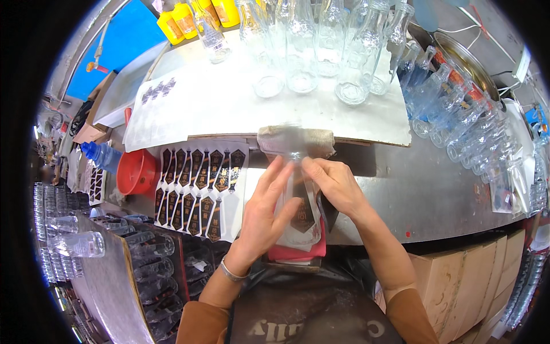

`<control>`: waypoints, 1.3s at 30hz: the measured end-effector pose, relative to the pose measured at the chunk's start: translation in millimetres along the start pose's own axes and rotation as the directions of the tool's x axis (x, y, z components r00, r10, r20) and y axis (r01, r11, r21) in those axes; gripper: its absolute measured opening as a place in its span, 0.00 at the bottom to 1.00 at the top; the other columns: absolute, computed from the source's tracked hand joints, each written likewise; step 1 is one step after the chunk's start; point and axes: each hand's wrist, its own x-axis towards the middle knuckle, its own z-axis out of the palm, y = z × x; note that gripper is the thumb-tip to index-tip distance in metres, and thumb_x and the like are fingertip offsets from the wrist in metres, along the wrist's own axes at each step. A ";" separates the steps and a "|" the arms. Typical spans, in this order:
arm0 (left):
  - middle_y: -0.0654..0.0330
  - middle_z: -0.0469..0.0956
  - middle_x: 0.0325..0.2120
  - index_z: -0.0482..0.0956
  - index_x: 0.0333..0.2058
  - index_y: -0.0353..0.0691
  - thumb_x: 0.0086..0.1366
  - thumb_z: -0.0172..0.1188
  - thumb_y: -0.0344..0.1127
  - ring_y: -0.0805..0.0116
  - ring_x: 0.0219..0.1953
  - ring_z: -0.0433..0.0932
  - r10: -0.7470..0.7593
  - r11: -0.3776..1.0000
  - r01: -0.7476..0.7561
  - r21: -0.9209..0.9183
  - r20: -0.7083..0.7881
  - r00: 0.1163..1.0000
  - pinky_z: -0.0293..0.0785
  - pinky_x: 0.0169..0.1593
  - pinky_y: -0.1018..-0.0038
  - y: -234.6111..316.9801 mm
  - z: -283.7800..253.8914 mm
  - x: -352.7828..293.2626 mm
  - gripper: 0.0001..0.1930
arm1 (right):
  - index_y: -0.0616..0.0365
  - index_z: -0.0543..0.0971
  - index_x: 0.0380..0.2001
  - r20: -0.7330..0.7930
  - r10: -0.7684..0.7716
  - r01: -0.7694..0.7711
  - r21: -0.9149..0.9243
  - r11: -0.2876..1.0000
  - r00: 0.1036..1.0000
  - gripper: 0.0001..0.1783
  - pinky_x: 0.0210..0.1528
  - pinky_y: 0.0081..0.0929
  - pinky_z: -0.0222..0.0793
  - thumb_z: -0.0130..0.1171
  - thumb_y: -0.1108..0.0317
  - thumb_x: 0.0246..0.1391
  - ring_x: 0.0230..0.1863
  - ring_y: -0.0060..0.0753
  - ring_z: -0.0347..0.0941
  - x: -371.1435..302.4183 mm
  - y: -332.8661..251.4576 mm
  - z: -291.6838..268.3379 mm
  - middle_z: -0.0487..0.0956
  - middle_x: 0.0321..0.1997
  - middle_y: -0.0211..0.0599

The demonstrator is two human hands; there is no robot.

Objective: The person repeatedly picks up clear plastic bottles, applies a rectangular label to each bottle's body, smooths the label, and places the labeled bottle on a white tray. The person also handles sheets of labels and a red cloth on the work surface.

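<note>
A clear glass bottle (289, 198) with a dark, kite-shaped label (302, 215) lies in front of me, its neck pointing away over a rolled pale cloth (272, 139). The neck is smeared by motion. My left hand (265, 207) rests along the bottle's left side, fingers stretched out and thumb apart over the glass. On the other side, my right hand (338, 184) bends its fingers round the upper part of the bottle, its thumb pressed near the label's top. A pink cloth (281, 253) is under the bottle's near end. Left of it lies a sheet of dark labels (200, 192).
Several clear bottles (302, 63) stand on the raised white board (189, 109) ahead. More bottles (458, 123) crowd the right. A red bucket (137, 172) stands left of the label sheet. Cardboard boxes (458, 275) are at lower right, and racked bottles (152, 269) at lower left.
</note>
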 end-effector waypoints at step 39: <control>0.43 0.54 0.71 0.41 0.74 0.36 0.65 0.64 0.26 0.57 0.70 0.62 -0.200 0.715 0.278 -0.641 0.193 0.961 0.63 0.68 0.66 -6.2 10.6 -22.0 0.47 | 0.73 0.73 0.58 0.123 -0.002 -0.018 0.161 0.987 0.992 0.32 0.55 0.30 0.73 0.63 0.55 0.63 0.52 0.34 0.79 -24.4 12.4 2.5 0.82 0.50 0.50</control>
